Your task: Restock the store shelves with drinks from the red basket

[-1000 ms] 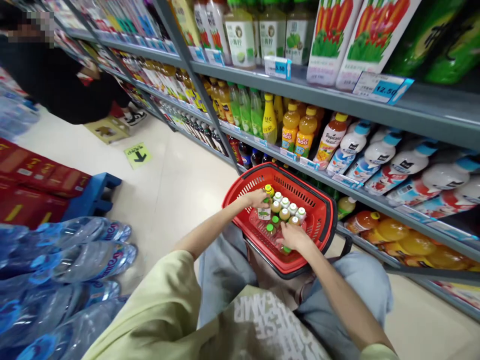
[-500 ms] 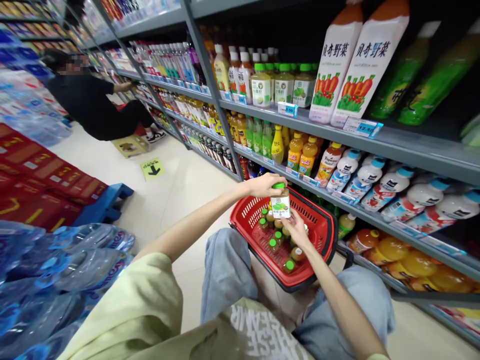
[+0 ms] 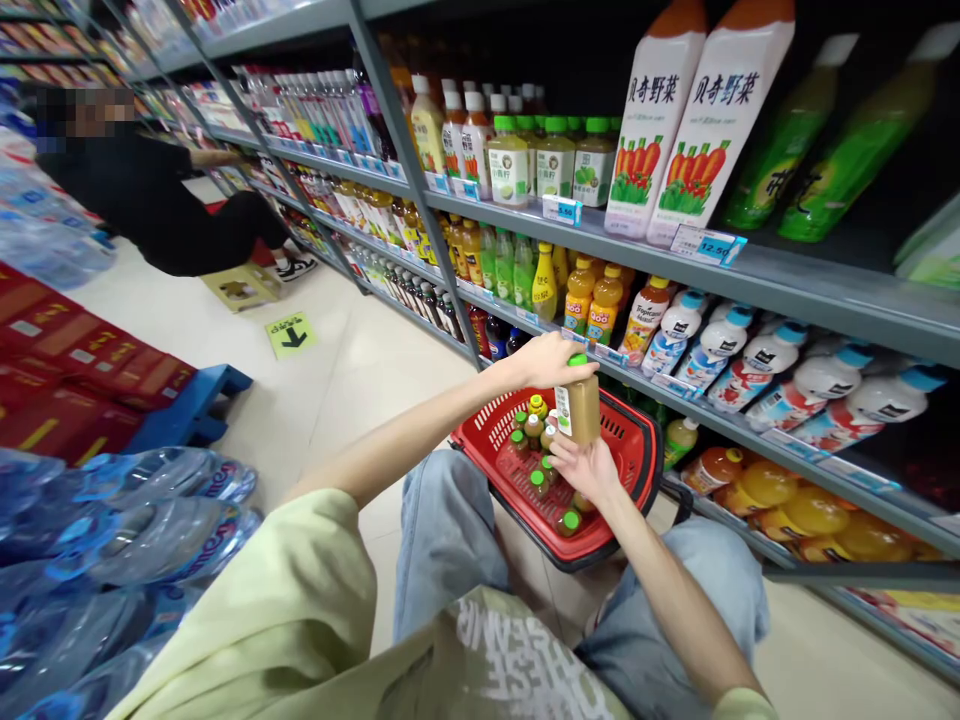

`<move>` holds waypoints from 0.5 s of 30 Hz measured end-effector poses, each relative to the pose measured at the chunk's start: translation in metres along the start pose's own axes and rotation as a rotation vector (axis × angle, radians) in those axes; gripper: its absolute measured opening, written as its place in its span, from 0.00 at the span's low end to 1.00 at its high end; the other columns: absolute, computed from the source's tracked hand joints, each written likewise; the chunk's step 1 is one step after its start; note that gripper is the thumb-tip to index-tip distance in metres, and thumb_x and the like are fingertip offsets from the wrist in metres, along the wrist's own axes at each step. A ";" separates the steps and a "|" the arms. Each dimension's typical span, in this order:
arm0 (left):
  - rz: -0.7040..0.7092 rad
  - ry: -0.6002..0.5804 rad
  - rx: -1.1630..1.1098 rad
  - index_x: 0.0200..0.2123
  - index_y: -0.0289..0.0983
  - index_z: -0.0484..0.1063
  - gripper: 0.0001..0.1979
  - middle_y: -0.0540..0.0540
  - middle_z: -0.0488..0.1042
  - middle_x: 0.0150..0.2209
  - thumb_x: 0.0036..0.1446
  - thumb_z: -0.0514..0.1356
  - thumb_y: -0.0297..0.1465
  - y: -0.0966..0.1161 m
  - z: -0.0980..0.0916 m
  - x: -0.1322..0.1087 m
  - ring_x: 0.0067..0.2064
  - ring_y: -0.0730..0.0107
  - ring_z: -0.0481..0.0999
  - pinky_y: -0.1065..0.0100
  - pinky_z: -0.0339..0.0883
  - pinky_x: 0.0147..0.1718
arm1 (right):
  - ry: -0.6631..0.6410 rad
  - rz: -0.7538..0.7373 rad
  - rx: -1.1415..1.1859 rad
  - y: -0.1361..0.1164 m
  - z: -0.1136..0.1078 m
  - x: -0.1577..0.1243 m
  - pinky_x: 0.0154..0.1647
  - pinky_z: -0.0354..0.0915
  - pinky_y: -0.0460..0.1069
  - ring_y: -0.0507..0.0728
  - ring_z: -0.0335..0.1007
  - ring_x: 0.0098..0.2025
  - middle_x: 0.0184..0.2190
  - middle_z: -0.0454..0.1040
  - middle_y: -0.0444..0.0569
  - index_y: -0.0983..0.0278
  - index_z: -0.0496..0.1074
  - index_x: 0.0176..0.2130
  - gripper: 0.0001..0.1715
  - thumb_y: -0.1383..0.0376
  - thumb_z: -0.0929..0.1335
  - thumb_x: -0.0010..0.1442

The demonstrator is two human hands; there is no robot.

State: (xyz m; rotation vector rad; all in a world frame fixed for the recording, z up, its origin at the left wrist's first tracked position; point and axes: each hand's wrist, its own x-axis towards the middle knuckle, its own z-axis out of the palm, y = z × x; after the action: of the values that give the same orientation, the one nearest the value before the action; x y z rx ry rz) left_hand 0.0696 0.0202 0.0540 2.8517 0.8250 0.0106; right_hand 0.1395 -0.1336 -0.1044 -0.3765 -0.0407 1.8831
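My left hand grips the green cap and neck of a juice bottle, holding it upright above a red shopping basket. My right hand is under the bottle, fingers curled against its base. Several small bottles with green and yellow caps stand or lie in the basket, which rests on the floor in front of my knees. Matching green-capped bottles stand on the shelf above.
Grey shelving full of drink bottles runs along the right. Packs of water bottles lie at the left, red cartons on a blue pallet behind them. A person in black crouches down the aisle near a floor arrow sticker.
My left hand has lifted one bottle out of the basket and up, turning its label away. My right hand has left the basket's bottles and come under the raised one.
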 end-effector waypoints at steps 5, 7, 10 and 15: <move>0.046 -0.011 -0.014 0.34 0.36 0.76 0.23 0.45 0.75 0.26 0.68 0.52 0.47 0.003 -0.005 0.005 0.26 0.64 0.72 0.67 0.57 0.27 | 0.015 -0.061 -0.021 0.003 0.002 0.003 0.34 0.69 0.48 0.54 0.66 0.31 0.33 0.73 0.47 0.62 0.73 0.46 0.17 0.56 0.61 0.69; 0.069 -0.008 -0.023 0.33 0.36 0.75 0.21 0.46 0.74 0.25 0.67 0.52 0.45 0.001 -0.008 0.005 0.25 0.66 0.70 0.67 0.56 0.27 | 0.052 -0.157 -0.063 0.003 -0.001 0.005 0.37 0.71 0.49 0.54 0.71 0.36 0.40 0.77 0.49 0.62 0.73 0.45 0.20 0.49 0.65 0.67; 0.063 -0.001 -0.038 0.33 0.36 0.74 0.19 0.46 0.74 0.26 0.66 0.51 0.42 -0.004 -0.010 0.005 0.26 0.67 0.69 0.67 0.58 0.29 | 0.155 -0.379 -0.197 0.002 -0.006 0.009 0.36 0.72 0.50 0.56 0.75 0.40 0.43 0.78 0.51 0.61 0.72 0.44 0.28 0.41 0.71 0.60; 0.061 0.023 -0.177 0.32 0.35 0.74 0.19 0.45 0.75 0.30 0.66 0.49 0.39 -0.011 -0.004 0.005 0.29 0.68 0.70 0.67 0.61 0.33 | 0.287 -0.790 -0.626 0.005 -0.009 0.009 0.39 0.74 0.52 0.57 0.77 0.40 0.43 0.78 0.50 0.60 0.66 0.48 0.38 0.50 0.81 0.47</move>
State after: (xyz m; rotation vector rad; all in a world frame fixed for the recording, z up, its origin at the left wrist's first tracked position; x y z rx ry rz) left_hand 0.0680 0.0326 0.0555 2.7134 0.7032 0.1190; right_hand 0.1350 -0.1279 -0.1165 -0.9029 -0.5173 0.9864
